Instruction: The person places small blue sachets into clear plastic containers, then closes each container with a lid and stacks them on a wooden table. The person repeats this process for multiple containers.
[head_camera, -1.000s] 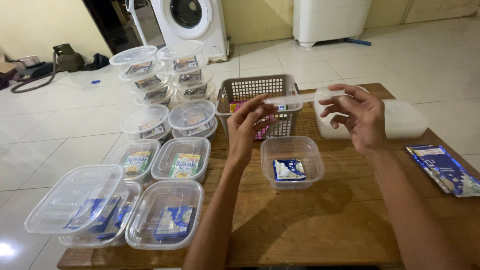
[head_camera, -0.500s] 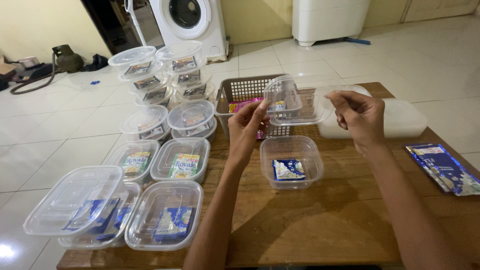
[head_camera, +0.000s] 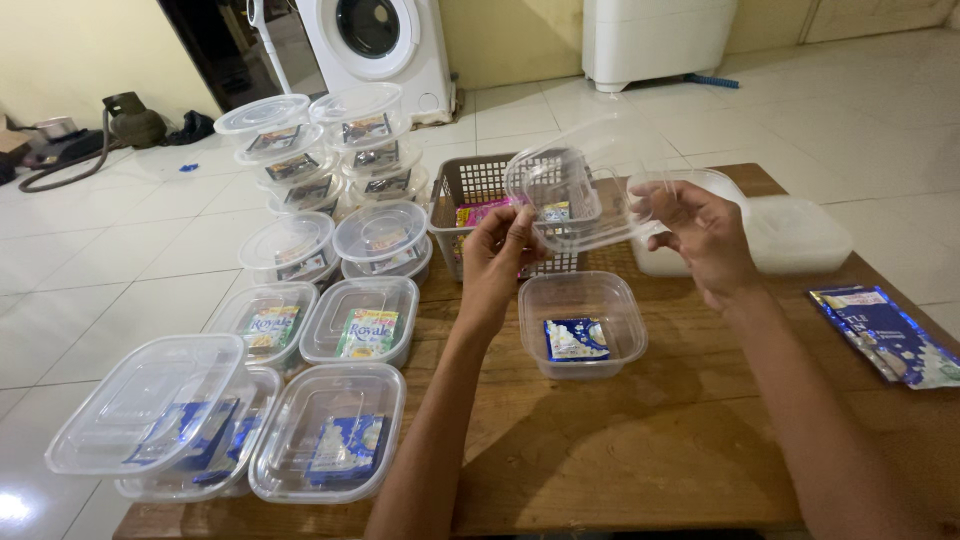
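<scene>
At the far left of the table (head_camera: 620, 470), closed clear boxes (head_camera: 330, 430) are lying in rows, each with a small packet inside. Your left hand (head_camera: 500, 262) is pinching the left edge of a clear plastic lid (head_camera: 575, 195), and your right hand (head_camera: 703, 235) is grasping its right edge, so both grips are closed on it. You are holding the lid tilted in the air, above the open container (head_camera: 583, 322) with a blue sachet (head_camera: 576, 340). The lid is looking thin, light, bendy and probably slippery; the rim is the best place to hold.
</scene>
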